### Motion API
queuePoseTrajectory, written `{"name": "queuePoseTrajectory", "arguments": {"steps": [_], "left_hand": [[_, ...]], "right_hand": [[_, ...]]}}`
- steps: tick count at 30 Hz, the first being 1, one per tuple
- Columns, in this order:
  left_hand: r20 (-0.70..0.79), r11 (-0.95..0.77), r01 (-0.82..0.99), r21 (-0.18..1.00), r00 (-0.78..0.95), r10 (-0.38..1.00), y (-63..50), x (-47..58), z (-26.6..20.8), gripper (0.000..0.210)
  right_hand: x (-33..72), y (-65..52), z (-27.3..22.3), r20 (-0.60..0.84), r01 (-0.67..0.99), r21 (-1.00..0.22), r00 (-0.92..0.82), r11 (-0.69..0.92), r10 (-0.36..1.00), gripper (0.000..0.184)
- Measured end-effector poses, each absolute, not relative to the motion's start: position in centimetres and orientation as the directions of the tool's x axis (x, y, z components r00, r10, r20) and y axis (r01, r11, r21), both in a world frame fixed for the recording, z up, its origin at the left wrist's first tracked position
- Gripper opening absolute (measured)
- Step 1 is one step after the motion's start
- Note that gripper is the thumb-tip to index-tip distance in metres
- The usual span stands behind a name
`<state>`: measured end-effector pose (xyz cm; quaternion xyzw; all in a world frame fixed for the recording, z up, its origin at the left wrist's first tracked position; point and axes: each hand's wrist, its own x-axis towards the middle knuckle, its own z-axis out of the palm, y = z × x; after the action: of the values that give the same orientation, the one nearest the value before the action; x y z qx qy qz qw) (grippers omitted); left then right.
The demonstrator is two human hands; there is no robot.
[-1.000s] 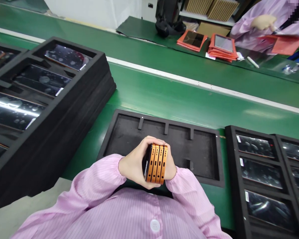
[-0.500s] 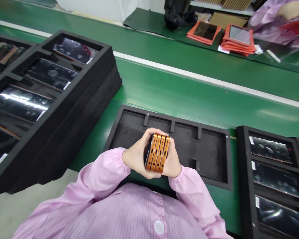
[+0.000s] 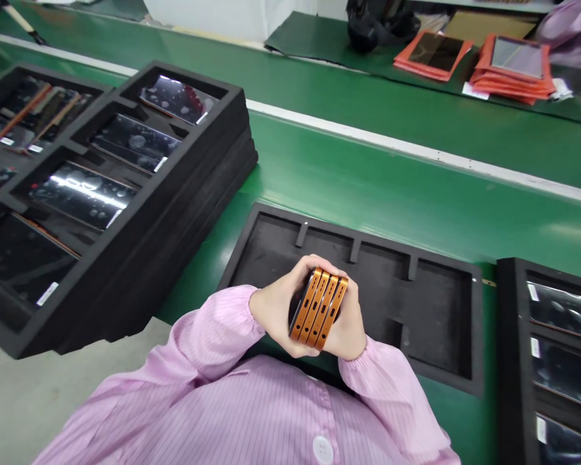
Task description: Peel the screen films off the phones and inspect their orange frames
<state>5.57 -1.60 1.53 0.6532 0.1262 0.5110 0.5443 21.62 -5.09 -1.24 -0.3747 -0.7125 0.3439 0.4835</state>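
Note:
Several smartphones (image 3: 319, 309) with orange metal edges are pressed together in a stack, their ends with ports and small holes facing up at me. My left hand (image 3: 281, 307) wraps the stack from the left, thumb side below and fingers over the far edge. From the right, my right hand (image 3: 349, 328) closes on the same stack; part of its fingers is hidden behind the phones. Under and beyond both hands lies a black foam tray (image 3: 382, 303) with short dividers, and no phones show in its visible part.
Stacked black foam trays (image 3: 193, 174) holding dark-screened phones rise at the left. Another foam tray (image 3: 513, 361) with phones stands at the right edge. Across the green bench (image 3: 392, 187), orange-red sleeves (image 3: 510, 77) with flat panels lie near a person's sleeve (image 3: 571, 35).
The camera view has turned left, so the trays and bench appear shifted to the right. Both hands keep their hold on the phone stack, which leans slightly more.

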Motion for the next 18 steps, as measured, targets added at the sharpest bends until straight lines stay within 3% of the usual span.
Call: {"name": "queuePoseTrajectory", "arguments": {"steps": [9, 13, 15, 17, 18], "left_hand": [[0.579, -0.369, -0.476, 0.798, 0.437, 0.688, -1.9, 6.0, 1.5, 0.113], [0.571, -0.394, -0.431, 0.812, 0.449, 0.687, -2.0, 5.8, 1.6, 0.109], [0.548, -0.392, -0.394, 0.831, 0.459, 0.7, -2.2, 5.7, 1.7, 0.106], [0.537, -0.391, -0.378, 0.839, 0.464, 0.704, -2.3, 5.7, 1.8, 0.105], [0.539, -0.393, -0.377, 0.839, 0.467, 0.702, -2.4, 5.7, 1.9, 0.105]], "right_hand": [[21.7, -5.5, -1.2, 0.449, 0.186, -0.844, -0.269, 0.503, 0.852, 0.103], [23.1, -5.0, 1.1, 0.41, 0.135, -0.854, -0.417, 0.502, 0.811, 0.1], [23.9, -5.3, 3.4, 0.461, 0.084, -0.856, -0.319, 0.51, 0.828, 0.082], [24.4, -6.3, 6.3, 0.586, 0.038, -0.804, -0.129, 0.594, 0.8, 0.048], [24.4, -7.1, 7.7, 0.631, 0.054, -0.766, -0.126, 0.641, 0.765, 0.029]]}}
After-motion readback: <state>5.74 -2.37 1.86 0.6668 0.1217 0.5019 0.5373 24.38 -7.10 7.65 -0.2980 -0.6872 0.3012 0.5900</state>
